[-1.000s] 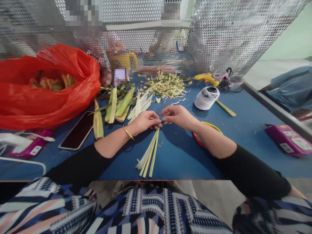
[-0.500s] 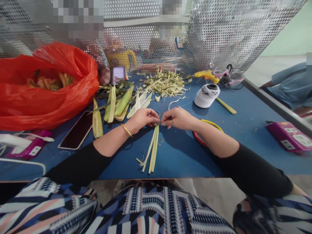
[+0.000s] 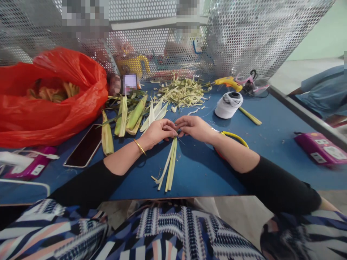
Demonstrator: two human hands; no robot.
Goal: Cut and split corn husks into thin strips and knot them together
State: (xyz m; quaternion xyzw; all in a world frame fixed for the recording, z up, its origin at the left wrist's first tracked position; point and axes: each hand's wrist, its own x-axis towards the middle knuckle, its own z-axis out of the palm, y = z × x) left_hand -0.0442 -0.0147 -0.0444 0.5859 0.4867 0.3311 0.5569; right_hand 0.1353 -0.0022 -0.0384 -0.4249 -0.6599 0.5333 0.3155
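Two hands pinch the top of a bundle of pale leaf strips on a blue counter.

The left hand (image 3: 157, 131) and right hand (image 3: 195, 127) meet fingertip to fingertip, both pinching the upper end of the leaf strips (image 3: 169, 164), which lie on the counter (image 3: 206, 169) and fan toward the person. Beyond the hands lie corn husks (image 3: 127, 115) and a pile of trimmings (image 3: 183, 92). A white thread spool (image 3: 229, 105) stands to the right, a red plastic bag (image 3: 51, 97) to the left.
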